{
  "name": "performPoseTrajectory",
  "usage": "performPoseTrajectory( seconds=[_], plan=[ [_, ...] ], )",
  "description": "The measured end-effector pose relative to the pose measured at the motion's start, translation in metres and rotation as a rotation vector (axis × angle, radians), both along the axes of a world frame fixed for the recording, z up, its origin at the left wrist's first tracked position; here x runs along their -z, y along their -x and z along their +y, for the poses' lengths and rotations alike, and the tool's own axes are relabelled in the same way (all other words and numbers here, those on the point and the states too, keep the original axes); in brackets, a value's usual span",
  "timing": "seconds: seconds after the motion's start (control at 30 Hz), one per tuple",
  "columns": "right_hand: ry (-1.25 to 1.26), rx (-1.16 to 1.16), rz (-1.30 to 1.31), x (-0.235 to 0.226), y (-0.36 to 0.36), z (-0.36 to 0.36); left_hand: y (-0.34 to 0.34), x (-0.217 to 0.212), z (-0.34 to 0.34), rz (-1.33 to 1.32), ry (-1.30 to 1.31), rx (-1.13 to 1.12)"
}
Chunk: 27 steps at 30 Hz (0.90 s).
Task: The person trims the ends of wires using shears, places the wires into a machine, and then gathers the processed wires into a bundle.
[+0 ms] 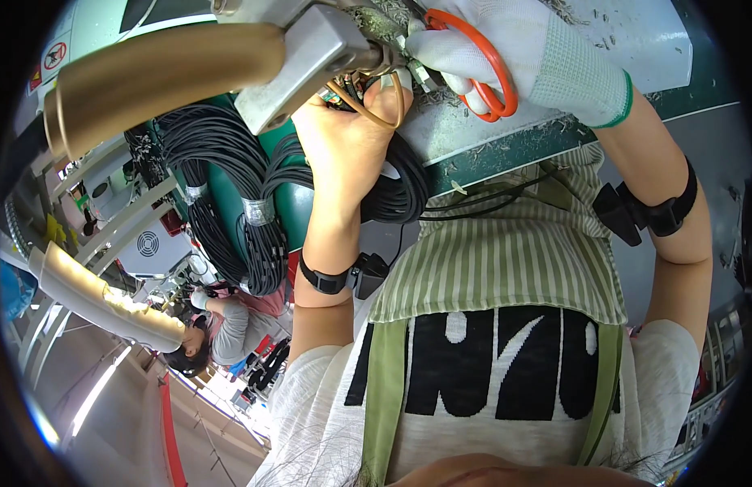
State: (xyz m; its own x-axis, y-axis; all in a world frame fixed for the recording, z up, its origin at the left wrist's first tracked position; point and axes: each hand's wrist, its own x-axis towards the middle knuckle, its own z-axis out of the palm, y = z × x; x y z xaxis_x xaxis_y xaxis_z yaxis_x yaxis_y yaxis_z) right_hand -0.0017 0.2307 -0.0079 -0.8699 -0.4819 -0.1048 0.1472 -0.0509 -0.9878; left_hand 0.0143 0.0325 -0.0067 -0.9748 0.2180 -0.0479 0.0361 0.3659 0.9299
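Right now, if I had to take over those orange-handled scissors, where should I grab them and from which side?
Probably by the orange handle loops, coming from the person's right, over the white bench top. The gloved right hand already grips there, and the loops are the only fully exposed part. The blade end points toward the bare left hand and the thin wires at the grey machine head, so that side is crowded.

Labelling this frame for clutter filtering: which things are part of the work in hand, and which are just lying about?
In hand:
left hand on thin wires
gloved right hand holding orange scissors
grey metal fixture

Lying about:
black cable coils
wire scraps on the bench
brass-coloured tube
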Motion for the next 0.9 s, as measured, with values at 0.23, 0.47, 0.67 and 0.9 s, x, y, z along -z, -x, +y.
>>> performPoseTrajectory(
  seconds=[0.23, 0.47, 0.67, 0.9],
  plan=[
    [-0.005, 0.001, -0.212, -0.011, 0.002, -0.001, 0.000, 0.001, 0.002, -0.059, -0.100, -0.033],
    [-0.013, 0.019, -0.240, -0.004, 0.007, -0.002, 0.012, 0.017, -0.009, -0.015, -0.130, 0.085],
    [-0.022, 0.191, 0.358, 0.024, -0.020, 0.024, -0.002, 0.024, -0.022, -0.259, -0.666, -0.079],
    [-0.754, 0.151, 0.603, -0.009, -0.050, 0.019, -0.043, -0.010, -0.021, -0.627, -0.712, 0.210]
  ],
)
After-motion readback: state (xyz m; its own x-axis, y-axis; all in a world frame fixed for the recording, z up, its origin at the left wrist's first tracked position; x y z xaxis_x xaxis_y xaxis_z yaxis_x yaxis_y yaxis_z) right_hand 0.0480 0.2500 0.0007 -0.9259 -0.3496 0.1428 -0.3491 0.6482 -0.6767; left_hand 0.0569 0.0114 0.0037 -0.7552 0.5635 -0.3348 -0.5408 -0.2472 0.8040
